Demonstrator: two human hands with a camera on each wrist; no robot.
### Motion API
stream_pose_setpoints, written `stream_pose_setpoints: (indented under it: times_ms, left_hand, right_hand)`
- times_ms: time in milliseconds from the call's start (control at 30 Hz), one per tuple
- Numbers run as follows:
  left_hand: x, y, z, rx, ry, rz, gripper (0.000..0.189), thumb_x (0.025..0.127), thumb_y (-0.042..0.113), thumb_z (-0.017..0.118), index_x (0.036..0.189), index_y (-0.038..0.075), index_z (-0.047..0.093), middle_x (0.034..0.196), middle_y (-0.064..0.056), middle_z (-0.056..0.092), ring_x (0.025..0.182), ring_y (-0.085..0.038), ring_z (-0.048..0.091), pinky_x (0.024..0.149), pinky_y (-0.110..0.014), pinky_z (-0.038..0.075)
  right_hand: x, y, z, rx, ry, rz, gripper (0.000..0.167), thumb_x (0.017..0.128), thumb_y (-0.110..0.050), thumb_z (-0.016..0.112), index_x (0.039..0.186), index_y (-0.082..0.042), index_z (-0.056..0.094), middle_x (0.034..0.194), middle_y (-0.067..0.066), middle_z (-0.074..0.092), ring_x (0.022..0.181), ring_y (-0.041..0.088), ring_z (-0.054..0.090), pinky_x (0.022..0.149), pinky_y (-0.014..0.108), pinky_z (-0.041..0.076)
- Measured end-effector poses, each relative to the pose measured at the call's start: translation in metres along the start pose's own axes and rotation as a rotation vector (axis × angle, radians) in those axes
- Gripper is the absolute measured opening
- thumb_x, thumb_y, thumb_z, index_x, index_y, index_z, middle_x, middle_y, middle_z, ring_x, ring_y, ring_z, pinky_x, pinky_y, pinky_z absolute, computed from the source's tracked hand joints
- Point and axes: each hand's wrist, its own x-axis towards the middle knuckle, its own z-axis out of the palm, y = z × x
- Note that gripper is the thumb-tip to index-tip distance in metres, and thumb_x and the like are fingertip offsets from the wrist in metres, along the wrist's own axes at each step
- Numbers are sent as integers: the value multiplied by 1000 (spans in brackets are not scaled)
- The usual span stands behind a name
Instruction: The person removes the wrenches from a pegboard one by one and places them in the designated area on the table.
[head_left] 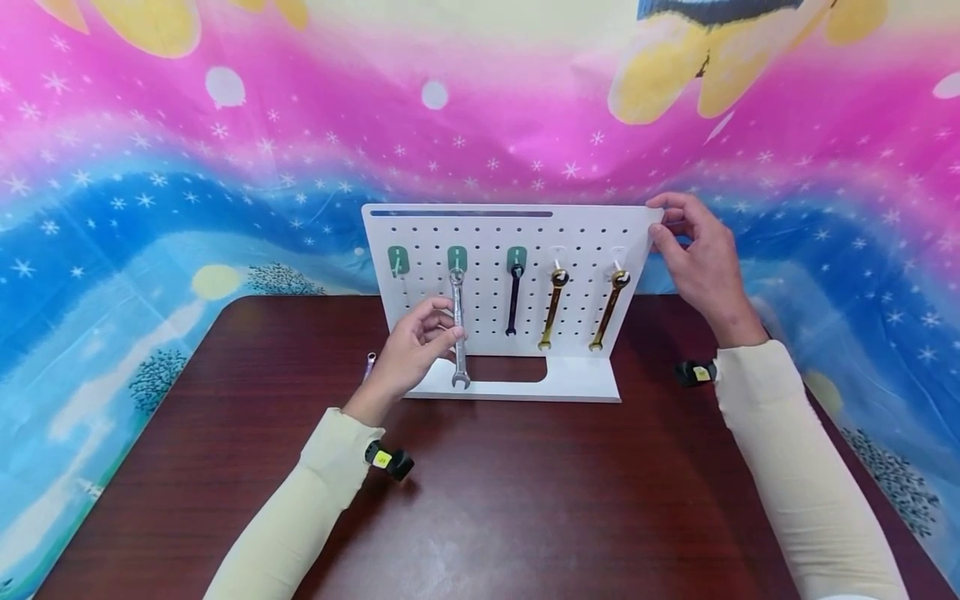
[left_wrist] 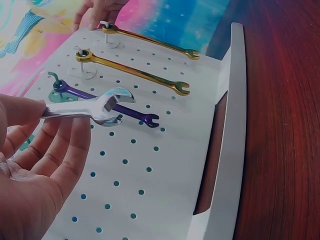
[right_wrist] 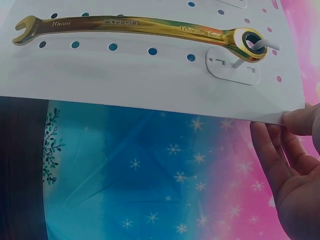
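My left hand (head_left: pixel 411 348) pinches a silver combination wrench (head_left: pixel 460 333) between thumb and fingers. Its ring end overlaps the second green hook (head_left: pixel 457 257) from the left in the head view, and its open jaw points down. In the left wrist view that jaw stands out in front of the white pegboard (left_wrist: pixel 115 200). At the board's upper right corner, my right hand (head_left: pixel 699 262) grips the edge between thumb and fingers. A dark purple wrench (head_left: pixel 513 300) and two gold wrenches (head_left: pixel 553 310) hang from hooks further right; the outer gold wrench (right_wrist: pixel 135 25) is marked 10mm.
The leftmost green hook (head_left: pixel 397 260) carries no wrench. Partly hidden behind my left hand, a small shiny wrench (head_left: pixel 370 363) lies on the dark wooden table (head_left: pixel 510 492). A patterned cloth (head_left: pixel 300 150) hangs close behind the pegboard.
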Motion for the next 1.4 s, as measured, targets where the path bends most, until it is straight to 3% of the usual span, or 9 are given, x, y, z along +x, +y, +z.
stream_pose_setpoints:
  times_ms: [100, 300, 567, 733, 1100, 1400]
  left_hand:
    - [-2, 1, -2, 0, -3, -2, 33, 99, 3, 67, 130, -3, 55, 103, -20, 66, 89, -26, 69, 82, -58, 58]
    - [-12, 1, -12, 20, -3, -20, 35, 99, 3, 67, 131, -5, 55, 104, -20, 66, 88, -23, 70, 76, -41, 62]
    - [-26, -1, -31, 44, 25, -76, 30, 100, 5, 66, 126, -6, 57, 101, -19, 64, 82, -21, 69, 71, -50, 62]
    - [-34, -5, -44, 78, 32, -115, 26, 101, 7, 66, 121, -7, 57, 101, -20, 62, 81, -20, 67, 68, -46, 63]
    - [-54, -23, -77, 128, 62, -227, 23, 101, 7, 64, 117, -9, 58, 96, -15, 60, 69, -20, 65, 57, -37, 60]
    - [-63, -42, -110, 227, 63, -328, 25, 101, 6, 62, 119, -10, 59, 98, -21, 63, 71, -18, 63, 59, -37, 60]
  right_hand:
    - [0, 0, 0, 3, 0, 0, 38, 105, -18, 61, 144, -21, 58, 117, 10, 62, 101, 22, 64, 82, 18, 53]
    - [0, 0, 0, 24, 3, -3, 37, 105, -17, 60, 142, -20, 59, 115, 10, 62, 98, 17, 64, 82, 17, 54]
    - [0, 1, 0, 32, 3, -6, 36, 106, -17, 60, 141, -20, 60, 113, 10, 62, 96, 16, 65, 82, 17, 54]
    - [1, 0, 0, 43, -5, -3, 36, 105, -17, 60, 142, -20, 60, 112, 9, 61, 96, 18, 65, 81, 17, 53]
    - [2, 0, -1, 45, 4, 4, 37, 105, -17, 61, 141, -20, 60, 112, 9, 62, 96, 21, 65, 79, 16, 53]
    - [2, 1, 0, 37, -3, 6, 36, 105, -18, 60, 142, -22, 60, 110, 9, 61, 96, 22, 65, 79, 17, 52]
